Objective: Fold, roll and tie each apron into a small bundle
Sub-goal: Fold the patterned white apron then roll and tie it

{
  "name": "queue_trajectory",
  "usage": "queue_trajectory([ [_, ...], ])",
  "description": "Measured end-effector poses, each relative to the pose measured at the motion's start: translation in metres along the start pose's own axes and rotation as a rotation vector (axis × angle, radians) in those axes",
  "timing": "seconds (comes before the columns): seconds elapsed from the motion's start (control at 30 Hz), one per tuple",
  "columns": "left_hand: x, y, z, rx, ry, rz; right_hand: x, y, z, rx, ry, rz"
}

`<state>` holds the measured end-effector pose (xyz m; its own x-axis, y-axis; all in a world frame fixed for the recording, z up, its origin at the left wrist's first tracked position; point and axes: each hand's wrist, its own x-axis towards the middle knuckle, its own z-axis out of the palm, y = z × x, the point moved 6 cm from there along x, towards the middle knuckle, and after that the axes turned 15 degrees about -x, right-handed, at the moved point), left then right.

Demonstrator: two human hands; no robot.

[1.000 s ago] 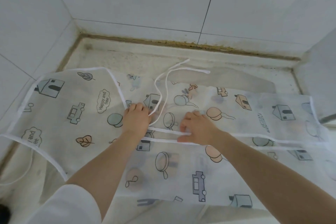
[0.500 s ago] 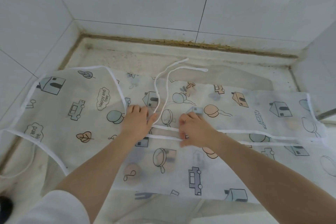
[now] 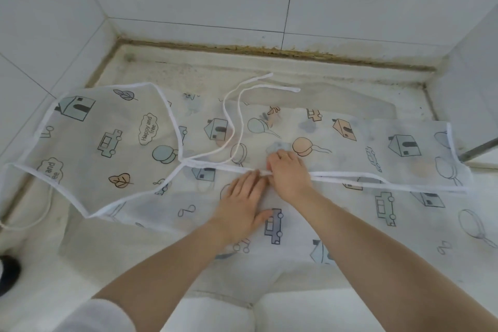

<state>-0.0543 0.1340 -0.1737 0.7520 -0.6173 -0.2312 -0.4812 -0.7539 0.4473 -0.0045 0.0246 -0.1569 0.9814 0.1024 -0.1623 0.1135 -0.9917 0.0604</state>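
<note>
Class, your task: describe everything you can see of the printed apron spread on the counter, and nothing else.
The apron is thin, translucent white fabric printed with houses, cars, leaves, balloons and "Happy and free" clouds, edged in white binding. It lies spread flat on a pale counter against tiled walls, its far side folded toward the middle. Two white ties snake across it. The left hand rests flat on it; the right hand grips the bound edge.

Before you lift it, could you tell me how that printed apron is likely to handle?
Probably floppy: the apron lies flat in folded layers. Likely light, since its thin fabric lets the prints underneath show through. The loose tie strings curl freely and would likely dangle. The left hand lies flat on it; the right hand curls at its white hem.
</note>
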Motion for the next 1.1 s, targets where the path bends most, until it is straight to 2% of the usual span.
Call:
queue_trajectory([
  [0.07,-0.003,-0.009,0.006,0.025,0.024,0.002,-0.015,0.012,0.008,0.005,0.019,0.011],
  [0.13,-0.004,-0.013,0.011,0.026,0.038,-0.019,-0.039,0.035,0.027,-0.064,-0.075,0.020],
  [0.23,-0.005,-0.015,0.012,0.073,0.017,-0.064,-0.071,0.085,0.046,-0.156,-0.192,0.151],
  [0.4,-0.005,-0.005,0.016,0.058,0.027,-0.226,-0.102,0.134,0.046,-0.218,-0.261,0.343],
  [0.47,-0.011,0.004,0.013,0.078,0.141,-0.244,-0.111,0.135,0.041,-0.203,-0.241,0.402],
  [0.5,-0.012,0.011,0.011,0.070,0.220,-0.222,-0.110,0.130,0.038,-0.194,-0.219,0.382],
  [0.57,-0.018,0.025,0.011,0.087,0.309,-0.175,-0.112,0.109,0.028,-0.146,-0.156,0.228],
  [0.67,-0.021,0.032,0.018,-0.006,0.203,-0.278,-0.118,0.065,0.019,-0.085,-0.126,-0.107],
  [0.73,-0.027,0.033,0.021,-0.069,0.151,-0.332,-0.126,0.045,0.024,-0.063,-0.164,-0.229],
  [0.83,-0.037,0.036,0.035,-0.131,0.031,-0.362,-0.136,0.036,0.038,-0.110,-0.217,-0.243],
  [0.9,-0.044,0.033,0.042,-0.096,-0.012,-0.402,-0.146,0.043,0.041,-0.158,-0.192,-0.233],
  [1.0,-0.045,0.026,0.043,-0.072,0.045,-0.477,-0.158,0.051,0.040,-0.249,-0.045,-0.289],
  [1.1,-0.043,0.025,0.044,-0.082,0.071,-0.566,-0.159,0.051,0.042,-0.298,-0.022,-0.322],
])
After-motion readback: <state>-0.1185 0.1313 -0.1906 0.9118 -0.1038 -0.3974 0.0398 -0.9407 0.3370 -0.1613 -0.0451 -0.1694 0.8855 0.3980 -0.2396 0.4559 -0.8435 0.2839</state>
